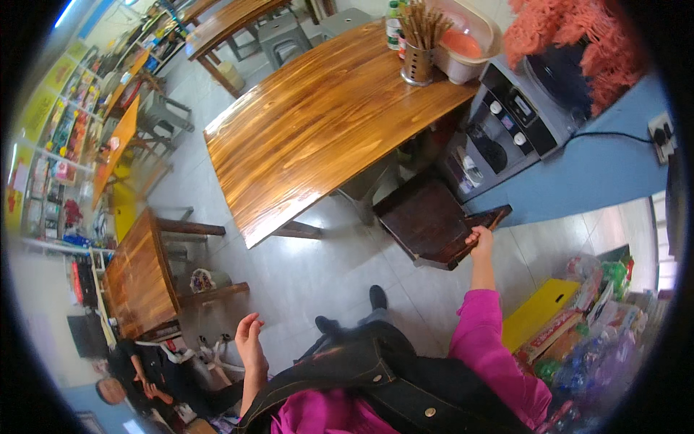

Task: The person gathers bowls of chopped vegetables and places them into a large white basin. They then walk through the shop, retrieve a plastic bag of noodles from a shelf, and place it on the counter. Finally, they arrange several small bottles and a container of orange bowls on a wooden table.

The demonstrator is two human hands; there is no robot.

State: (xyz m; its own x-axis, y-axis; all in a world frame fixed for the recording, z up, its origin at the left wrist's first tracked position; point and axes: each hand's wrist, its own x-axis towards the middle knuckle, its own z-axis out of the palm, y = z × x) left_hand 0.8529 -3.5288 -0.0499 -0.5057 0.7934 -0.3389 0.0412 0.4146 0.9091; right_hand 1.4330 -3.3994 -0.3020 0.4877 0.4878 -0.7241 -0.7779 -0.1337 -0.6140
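My right hand (pixel 480 241) is closed on the backrest of a dark wooden chair (pixel 425 214), whose seat shows beside the wooden table (pixel 320 114). My left hand (pixel 250 337) hangs at the lower left with its fingers loosely curled, touching nothing. On the table's far end stand a perforated metal holder (pixel 417 65) full of chopsticks, a green-labelled bottle (pixel 393 30) and a pale plastic basin (pixel 461 68) with a red bowl inside.
A water dispenser (pixel 501 122) stands against the blue wall. Plastic bags and bottles (pixel 591 352) lie at the lower right beside a yellow board (pixel 539 312). Another wooden table (pixel 143 271) is at left, with a seated person (pixel 157 374) below it. Stools (pixel 282 38) stand behind.
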